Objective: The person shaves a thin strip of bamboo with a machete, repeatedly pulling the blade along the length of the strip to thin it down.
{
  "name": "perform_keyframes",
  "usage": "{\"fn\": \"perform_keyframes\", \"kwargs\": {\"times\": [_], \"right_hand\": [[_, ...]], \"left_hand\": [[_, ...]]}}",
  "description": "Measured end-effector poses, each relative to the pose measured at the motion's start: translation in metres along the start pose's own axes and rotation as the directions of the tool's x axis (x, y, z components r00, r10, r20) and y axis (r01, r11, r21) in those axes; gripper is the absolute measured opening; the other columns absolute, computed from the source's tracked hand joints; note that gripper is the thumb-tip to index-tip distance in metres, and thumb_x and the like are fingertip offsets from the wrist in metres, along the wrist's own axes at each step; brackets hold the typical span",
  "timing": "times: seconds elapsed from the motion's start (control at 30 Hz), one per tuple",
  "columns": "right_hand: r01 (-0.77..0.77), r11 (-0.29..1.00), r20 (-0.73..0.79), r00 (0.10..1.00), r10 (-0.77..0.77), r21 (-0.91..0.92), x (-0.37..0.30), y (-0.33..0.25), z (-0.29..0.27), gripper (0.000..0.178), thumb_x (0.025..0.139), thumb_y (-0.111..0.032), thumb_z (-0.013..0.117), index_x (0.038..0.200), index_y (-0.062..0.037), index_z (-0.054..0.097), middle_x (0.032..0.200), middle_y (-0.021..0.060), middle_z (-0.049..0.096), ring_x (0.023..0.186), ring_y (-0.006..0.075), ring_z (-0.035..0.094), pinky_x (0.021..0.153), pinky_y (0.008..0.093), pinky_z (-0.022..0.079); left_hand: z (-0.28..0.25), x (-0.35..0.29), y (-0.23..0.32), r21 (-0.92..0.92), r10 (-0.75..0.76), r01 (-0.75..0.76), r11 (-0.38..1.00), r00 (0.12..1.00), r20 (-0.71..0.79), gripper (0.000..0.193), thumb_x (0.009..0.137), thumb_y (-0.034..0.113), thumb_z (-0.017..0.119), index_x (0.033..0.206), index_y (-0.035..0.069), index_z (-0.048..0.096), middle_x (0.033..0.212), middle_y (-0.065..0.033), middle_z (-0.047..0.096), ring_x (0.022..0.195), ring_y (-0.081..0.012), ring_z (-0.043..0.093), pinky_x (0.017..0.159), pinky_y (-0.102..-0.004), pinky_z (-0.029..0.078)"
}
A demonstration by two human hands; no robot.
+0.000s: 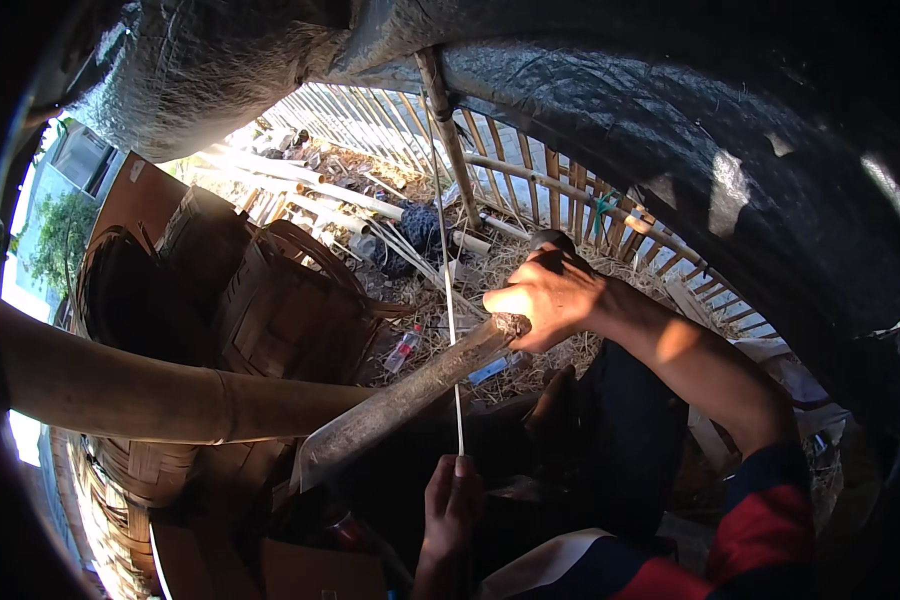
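My right hand [545, 300] is closed round the handle of a large, broad-bladed knife [400, 405]. The dull, worn blade slants down to the left across a long, thin bamboo strip [459, 425]. Between the fingers and thumb of my left hand [452, 500], low in the middle, the strip's lower end is pinched. From there the strip rises nearly upright, past the blade, toward the far fence. Blade and strip cross; whether they touch I cannot tell. The knife's handle is mostly hidden by my right hand.
A thick bamboo pole [170, 400] juts in from the left below woven baskets [290, 300]. Straw, cut bamboo [360, 200] and a small plastic bottle [404, 348] litter the ground. Beyond stands a slatted bamboo fence [530, 165]; dark sheeting [650, 110] hangs overhead and right.
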State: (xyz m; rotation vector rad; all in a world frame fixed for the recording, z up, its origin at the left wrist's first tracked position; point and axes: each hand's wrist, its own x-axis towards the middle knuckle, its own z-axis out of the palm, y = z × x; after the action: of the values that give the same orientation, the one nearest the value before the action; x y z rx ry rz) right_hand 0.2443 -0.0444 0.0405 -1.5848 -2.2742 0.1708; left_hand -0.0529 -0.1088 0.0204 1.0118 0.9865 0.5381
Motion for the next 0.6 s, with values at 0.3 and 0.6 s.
{"fn": "perform_keyframes", "kwargs": {"times": [0.3,0.6], "right_hand": [[0.064,0.994,-0.244,0.969,-0.039,0.094,0.004,0.022,0.009,0.022,0.061,-0.025,0.073,0.070,-0.0115,0.059,0.052,0.0078,0.054,0.047,0.0268,0.057,0.044,0.0367,0.041],[-0.173,0.970,-0.112,0.974,0.194,0.173,-0.010,0.056,0.013,0.020,0.064,-0.021,0.073,0.075,-0.0088,0.061,0.059,0.0112,0.057,0.055,0.0284,0.060,0.051,0.0381,0.045]], "left_hand": [[0.004,-0.002,0.004,0.036,0.000,0.002,0.999,0.997,-0.075,0.021,0.101,0.026,0.046,0.085,0.013,0.044,0.057,0.0078,0.031,0.044,0.0006,0.026,0.038,-0.0179,0.021],[-0.001,-0.014,0.000,0.047,-0.072,0.076,0.996,0.994,-0.082,0.022,0.102,0.025,0.046,0.089,0.007,0.049,0.062,0.0062,0.039,0.051,0.0001,0.034,0.044,-0.0183,0.027]]}}
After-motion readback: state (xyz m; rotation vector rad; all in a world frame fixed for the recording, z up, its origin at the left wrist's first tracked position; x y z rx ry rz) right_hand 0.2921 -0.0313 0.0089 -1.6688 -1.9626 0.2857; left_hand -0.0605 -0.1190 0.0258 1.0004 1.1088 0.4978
